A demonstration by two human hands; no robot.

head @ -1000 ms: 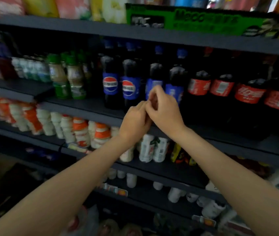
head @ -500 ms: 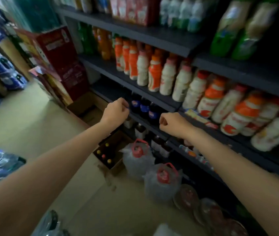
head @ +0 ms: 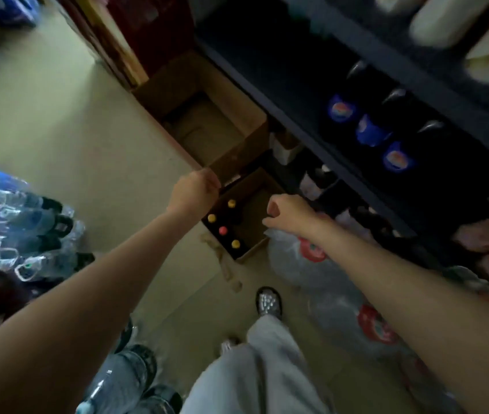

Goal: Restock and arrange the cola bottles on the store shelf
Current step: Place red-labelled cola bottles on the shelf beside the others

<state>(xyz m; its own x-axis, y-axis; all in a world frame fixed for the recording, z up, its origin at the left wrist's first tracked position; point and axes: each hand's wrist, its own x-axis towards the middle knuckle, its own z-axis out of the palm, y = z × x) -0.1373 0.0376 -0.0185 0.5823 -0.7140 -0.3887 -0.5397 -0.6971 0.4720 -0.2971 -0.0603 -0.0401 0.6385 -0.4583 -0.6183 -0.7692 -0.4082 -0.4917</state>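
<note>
A small open cardboard box (head: 257, 251) stands on the floor by the shelf foot, holding several dark bottles (head: 223, 230) with yellow and red caps. My left hand (head: 193, 191) hangs over the box's far left corner, fingers curled and empty. My right hand (head: 288, 213) hovers over the box's right side, loosely closed, holding nothing. Cola bottles with blue labels (head: 370, 132) stand on a low dark shelf (head: 306, 135) to the right.
A larger open cardboard box (head: 204, 115) sits behind the small one. Big water jugs with red caps (head: 312, 252) line the floor at the right. Shrink-wrapped bottle packs (head: 22, 231) lie at the left. My foot (head: 268, 300) and trouser leg are below.
My view has swung from the upper cola shelf down to the floor. Both hands have come down from the shelf to just above the small box of bottles.
</note>
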